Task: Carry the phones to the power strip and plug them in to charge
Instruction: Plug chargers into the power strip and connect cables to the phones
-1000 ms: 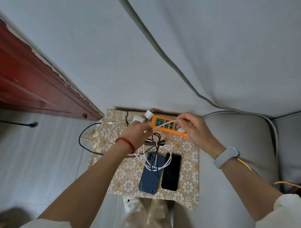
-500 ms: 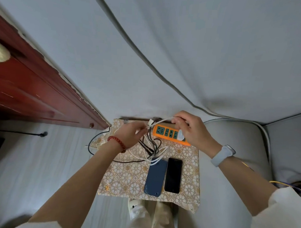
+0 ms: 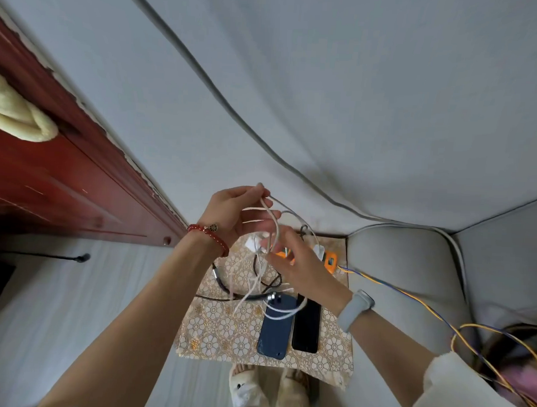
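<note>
Two phones lie side by side on the patterned cloth: a blue phone, back up, and a black phone, screen up. An orange power strip sits at the cloth's far edge, mostly hidden behind my right hand. My left hand is raised above the cloth and pinches a white charging cable near its end. My right hand grips the same cable lower down. A tangle of white and black cables lies between the strip and the phones, with one white loop across the blue phone.
A grey sofa arm borders the cloth on the right, with yellow and blue wires trailing over it. A dark red wooden frame runs along the left with a cream towel. The grey wall is behind. My feet show below the cloth.
Both hands have lifted the white cable up off the cloth; my left hand rose highest. My right hand moved left in front of the power strip. The camera tilted and came closer.
</note>
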{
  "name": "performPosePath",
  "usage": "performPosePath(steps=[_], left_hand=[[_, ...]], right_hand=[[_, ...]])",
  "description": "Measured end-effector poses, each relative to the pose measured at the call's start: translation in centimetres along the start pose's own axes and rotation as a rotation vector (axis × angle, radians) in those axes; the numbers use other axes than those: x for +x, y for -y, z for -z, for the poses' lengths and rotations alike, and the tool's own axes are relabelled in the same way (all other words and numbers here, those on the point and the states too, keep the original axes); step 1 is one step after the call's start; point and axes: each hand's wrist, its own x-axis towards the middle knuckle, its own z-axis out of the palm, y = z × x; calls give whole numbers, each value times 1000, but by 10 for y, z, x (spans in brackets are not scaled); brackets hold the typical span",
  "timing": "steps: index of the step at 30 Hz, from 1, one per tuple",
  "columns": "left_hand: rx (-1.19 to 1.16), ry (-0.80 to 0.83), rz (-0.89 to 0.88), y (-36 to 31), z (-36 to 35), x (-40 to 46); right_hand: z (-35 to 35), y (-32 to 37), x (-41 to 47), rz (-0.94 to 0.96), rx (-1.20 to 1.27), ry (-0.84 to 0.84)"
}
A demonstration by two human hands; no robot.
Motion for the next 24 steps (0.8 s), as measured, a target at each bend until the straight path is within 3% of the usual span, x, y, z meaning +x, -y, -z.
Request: performPosePath(steps=[4,10,13,16,21,24], left_hand=[[-88,-86,5,0,9,-1],[-75,-155,0,7,21,-5],[101,-19,39,24,19,-16],[302,133,-40,49,7,-35],[593,93,-229,65,4,-51],[588,1,-130,65,19,-58]], right_hand=[[2,2,-5,50,-141,5],[20,7,-10,-23,-223,-192],[35,28,-4,-67,-29,-127],[45,50,5,-131,351,-131],[74,64,15,-120,707,-399],[90,57,14,-67,882,-430]])
